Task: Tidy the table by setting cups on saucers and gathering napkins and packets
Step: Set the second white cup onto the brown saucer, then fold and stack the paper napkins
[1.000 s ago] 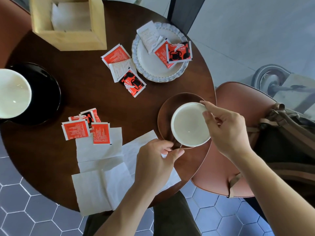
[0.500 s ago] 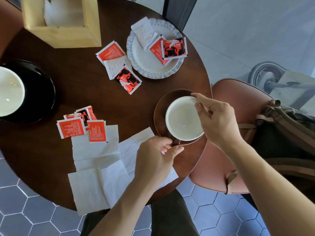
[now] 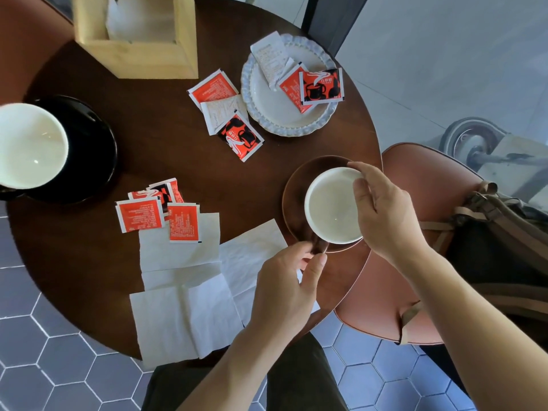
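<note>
A brown cup (image 3: 332,207) with a white inside sits on a brown saucer (image 3: 293,197) at the table's right edge. My left hand (image 3: 284,289) pinches the cup's handle from below. My right hand (image 3: 382,215) grips the cup's right rim. Another white-lined cup (image 3: 28,145) rests on a black saucer (image 3: 95,149) at the far left. White napkins (image 3: 184,280) lie spread near the front edge. Red packets (image 3: 157,213) lie above the napkins, more packets (image 3: 226,114) lie mid-table, and others (image 3: 311,84) are on a white scalloped plate (image 3: 275,114).
A wooden box (image 3: 136,34) holding napkins stands at the back left of the round dark table (image 3: 148,158). A brown leather chair (image 3: 415,185) with a bag (image 3: 498,241) on it is close on the right. Grey hexagonal tiles cover the floor.
Both hands stay on the cup over the brown saucer. The cup has settled slightly lower and more centred on the saucer; the view has shifted a little.
</note>
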